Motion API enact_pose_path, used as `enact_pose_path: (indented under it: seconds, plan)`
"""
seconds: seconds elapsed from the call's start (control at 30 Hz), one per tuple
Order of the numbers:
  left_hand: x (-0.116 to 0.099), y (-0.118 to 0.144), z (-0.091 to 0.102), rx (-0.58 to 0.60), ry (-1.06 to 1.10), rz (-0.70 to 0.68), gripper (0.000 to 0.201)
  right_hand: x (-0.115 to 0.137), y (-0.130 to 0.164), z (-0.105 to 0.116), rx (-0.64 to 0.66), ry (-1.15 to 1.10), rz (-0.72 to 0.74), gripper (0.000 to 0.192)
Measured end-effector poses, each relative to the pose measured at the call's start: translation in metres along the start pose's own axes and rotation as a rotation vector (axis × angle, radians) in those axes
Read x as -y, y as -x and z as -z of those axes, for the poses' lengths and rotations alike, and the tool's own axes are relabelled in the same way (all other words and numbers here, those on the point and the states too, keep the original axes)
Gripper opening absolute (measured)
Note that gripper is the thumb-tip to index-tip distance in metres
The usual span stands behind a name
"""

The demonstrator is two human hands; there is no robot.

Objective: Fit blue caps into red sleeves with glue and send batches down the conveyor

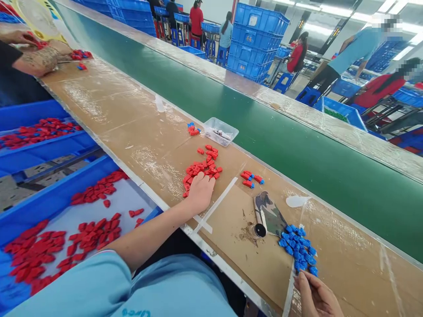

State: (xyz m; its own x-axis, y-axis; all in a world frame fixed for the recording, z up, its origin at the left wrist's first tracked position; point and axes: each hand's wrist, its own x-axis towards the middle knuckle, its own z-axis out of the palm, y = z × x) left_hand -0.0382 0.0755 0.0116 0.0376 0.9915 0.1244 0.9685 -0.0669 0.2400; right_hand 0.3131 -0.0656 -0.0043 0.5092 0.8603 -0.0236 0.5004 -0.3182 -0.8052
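Note:
My left hand [201, 191] lies on the near side of a pile of small red plastic pieces [198, 168], its fingers curled down among them. The hand itself hides its fingertips and anything between them. At the lower right, my right hand [319, 295] pinches thumb and finger together at the near edge of a heap of blue plastic pieces [297, 244]; a blue piece shows at the fingertips. Between the hands sits a small fixture with a round black top [260, 230], beside a camouflage-patterned cloth [269, 213]. Some joined red-and-blue pieces [247, 176] lie behind it.
A clear plastic tray [220, 131] of small metal parts stands by the green conveyor belt [264, 127]. Blue crates [109, 169] of red pieces sit at left. A co-worker's arm [39, 59] rests on the bench farther up. White tape [220, 200] marks the bench.

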Motion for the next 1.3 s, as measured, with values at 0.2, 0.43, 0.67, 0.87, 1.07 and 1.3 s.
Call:
enact_pose_path:
  seconds: [0.2,0.43,0.67,0.87,1.07,1.3]
  plan:
    - [0.002,0.008,0.001,-0.114,0.463,-0.184,0.02,0.021,0.009,-0.009,0.041,-0.187,-0.142,0.068]
    - [-0.013,0.041,-0.01,-0.001,1.16,-0.295,0.02,0.034,0.015,-0.027,0.14,-0.282,0.015,0.054]
    - [-0.031,0.056,-0.022,0.178,1.257,-0.271,0.017,0.05,0.013,-0.044,0.173,-0.238,0.2,0.036]
    - [-0.049,0.066,-0.036,0.25,1.233,-0.31,0.03,0.072,0.002,-0.043,0.172,0.18,0.593,0.022]
    - [-0.054,0.065,-0.031,0.238,1.171,-0.377,0.025,0.081,-0.007,-0.046,0.102,0.389,0.89,0.022]
    - [-0.056,0.065,-0.033,0.263,1.179,-0.313,0.011,0.084,-0.01,-0.052,0.11,0.412,0.95,0.02]
